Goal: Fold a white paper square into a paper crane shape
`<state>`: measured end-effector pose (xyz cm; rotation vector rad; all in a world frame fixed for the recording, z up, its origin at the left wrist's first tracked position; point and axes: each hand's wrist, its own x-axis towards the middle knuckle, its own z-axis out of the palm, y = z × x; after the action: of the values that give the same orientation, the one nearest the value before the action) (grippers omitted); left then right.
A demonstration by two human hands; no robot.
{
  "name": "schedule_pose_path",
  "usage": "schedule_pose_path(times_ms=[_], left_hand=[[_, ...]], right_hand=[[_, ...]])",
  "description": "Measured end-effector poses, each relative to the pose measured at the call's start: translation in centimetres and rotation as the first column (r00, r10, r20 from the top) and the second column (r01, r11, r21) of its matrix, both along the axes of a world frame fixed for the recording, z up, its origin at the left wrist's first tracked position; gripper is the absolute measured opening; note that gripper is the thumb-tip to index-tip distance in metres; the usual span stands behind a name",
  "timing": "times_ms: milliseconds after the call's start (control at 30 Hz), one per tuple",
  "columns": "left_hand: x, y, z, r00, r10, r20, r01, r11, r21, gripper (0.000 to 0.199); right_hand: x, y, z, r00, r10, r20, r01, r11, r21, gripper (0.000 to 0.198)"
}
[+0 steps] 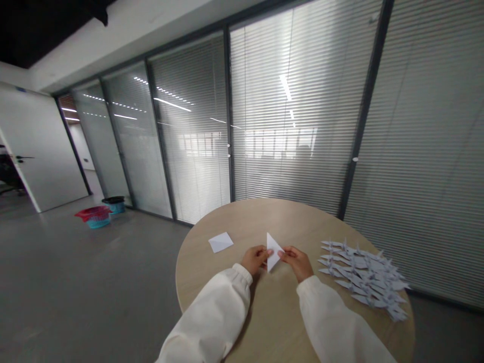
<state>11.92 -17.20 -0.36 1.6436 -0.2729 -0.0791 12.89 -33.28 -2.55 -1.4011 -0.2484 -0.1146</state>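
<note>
A white sheet of paper folded into a triangle (273, 251) is held up over the middle of the round table, one point upward. My left hand (254, 259) pinches its left edge between thumb and fingers. At the right corner, my right hand (298, 260) grips it the same way. Left of my hands lies a small stack of white paper (221, 242), flat on the tabletop. Many folded white paper cranes (368, 277) stand packed together in rows to the right of my right hand.
The round wooden table (264, 322) stands near a glass partition (287, 111) with blinds. On the floor at left are a bin with a red liner (95, 217) and a bin with a black liner (115, 204). Behind them a white door (41, 151) is ajar.
</note>
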Motion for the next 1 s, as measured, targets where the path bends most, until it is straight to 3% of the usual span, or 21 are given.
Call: schedule_pose_path(times_ms=[233,433,567,767,1000], left_hand=[[0.6,0.5,0.2,0.987,0.151,0.061,-0.147,0.986,-0.076,0.044],[0.9,0.6,-0.3,0.987,0.149,0.063,-0.146,0.988,-0.05,0.042],[1.1,0.8,-0.6,0.989,0.142,0.043,-0.141,0.99,-0.017,0.045],[0.9,0.5,-0.8,0.999,0.049,0.003,-0.049,0.999,-0.013,0.061],[0.4,0.0,-0.6,0.996,-0.094,0.008,0.095,0.995,-0.039,0.054]], right_hand=[[-0.2,0.3,0.2,0.998,0.054,-0.016,-0.054,0.999,-0.006,0.043],[-0.4,0.3,0.4,0.998,0.066,-0.008,-0.066,0.998,-0.022,0.039],[-0.7,0.4,0.7,0.997,0.07,0.031,-0.066,0.991,-0.112,0.035],[-1.3,0.5,1.3,0.996,0.044,0.081,-0.02,0.959,-0.282,0.03],[-1.5,0.8,1.4,0.988,0.128,0.082,-0.103,0.961,-0.256,0.029]])
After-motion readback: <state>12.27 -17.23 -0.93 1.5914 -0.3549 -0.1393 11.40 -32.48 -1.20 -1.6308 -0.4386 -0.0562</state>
